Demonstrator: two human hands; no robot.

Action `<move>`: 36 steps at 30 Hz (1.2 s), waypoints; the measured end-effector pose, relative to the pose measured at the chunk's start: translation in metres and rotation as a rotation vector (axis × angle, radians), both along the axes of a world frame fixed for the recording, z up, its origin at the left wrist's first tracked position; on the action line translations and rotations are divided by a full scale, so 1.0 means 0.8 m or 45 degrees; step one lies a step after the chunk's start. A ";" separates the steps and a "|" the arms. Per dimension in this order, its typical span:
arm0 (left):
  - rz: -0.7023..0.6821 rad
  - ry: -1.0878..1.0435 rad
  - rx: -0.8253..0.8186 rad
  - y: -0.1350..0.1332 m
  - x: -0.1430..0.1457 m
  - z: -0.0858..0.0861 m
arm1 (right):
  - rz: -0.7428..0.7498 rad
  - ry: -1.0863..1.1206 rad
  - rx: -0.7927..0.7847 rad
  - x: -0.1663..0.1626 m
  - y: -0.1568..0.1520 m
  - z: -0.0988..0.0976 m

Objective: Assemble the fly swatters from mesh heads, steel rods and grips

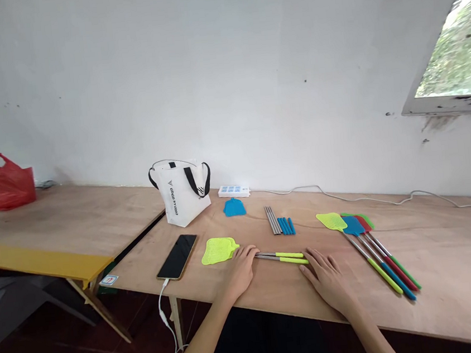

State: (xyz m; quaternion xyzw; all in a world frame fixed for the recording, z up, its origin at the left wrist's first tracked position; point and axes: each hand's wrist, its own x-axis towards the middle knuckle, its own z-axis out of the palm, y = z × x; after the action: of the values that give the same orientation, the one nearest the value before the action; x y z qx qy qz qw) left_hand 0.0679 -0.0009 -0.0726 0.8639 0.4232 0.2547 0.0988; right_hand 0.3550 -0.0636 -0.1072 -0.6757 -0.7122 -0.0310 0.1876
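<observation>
L hand (241,267) fingers open, flat on metal end of lime swatter handles (284,258); R hand (328,279) open at grip end. Risk: ungripped, may roll apart.

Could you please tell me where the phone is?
In the head view, the phone lies flat near the table's front left corner, just left of the yellow-green swatter head by the left hand, in front of the white tote bag.
</observation>
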 end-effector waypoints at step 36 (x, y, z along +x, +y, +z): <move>0.010 -0.063 0.047 -0.001 0.004 0.003 | -0.004 -0.002 0.012 0.000 0.001 -0.001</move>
State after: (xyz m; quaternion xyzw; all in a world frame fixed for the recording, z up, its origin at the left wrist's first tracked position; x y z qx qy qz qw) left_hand 0.0708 -0.0020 -0.0702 0.8574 0.4191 0.2842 0.0923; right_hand 0.3550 -0.0626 -0.1082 -0.6760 -0.7110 -0.0352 0.1903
